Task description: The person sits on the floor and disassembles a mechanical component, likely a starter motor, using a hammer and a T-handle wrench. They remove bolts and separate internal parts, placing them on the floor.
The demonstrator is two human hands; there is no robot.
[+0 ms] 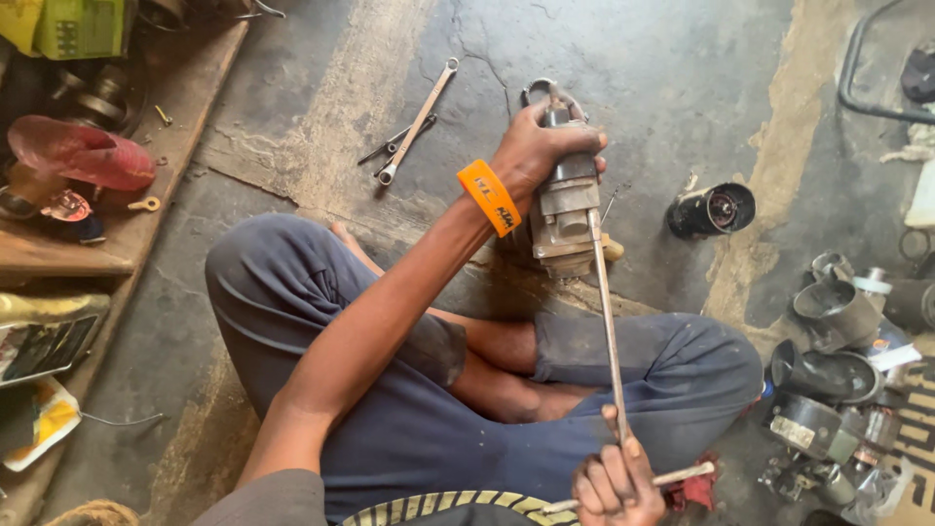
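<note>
I sit cross-legged on a concrete floor. My left hand (536,146), with an orange wristband (489,197), grips the top of a grey metal motor housing (563,209) that stands upright in front of my feet. My right hand (614,482) is closed around the handle end of a long thin steel rod (606,312). The rod's far tip rests against the side of the housing. A short crossbar (672,477) sticks out from my right fist.
A combination wrench (419,119) and pliers (390,146) lie on the floor ahead. A black cylindrical part (711,209) lies to the right. Several metal cans and parts (828,370) pile at right. A wooden shelf (117,244) with clutter runs along the left.
</note>
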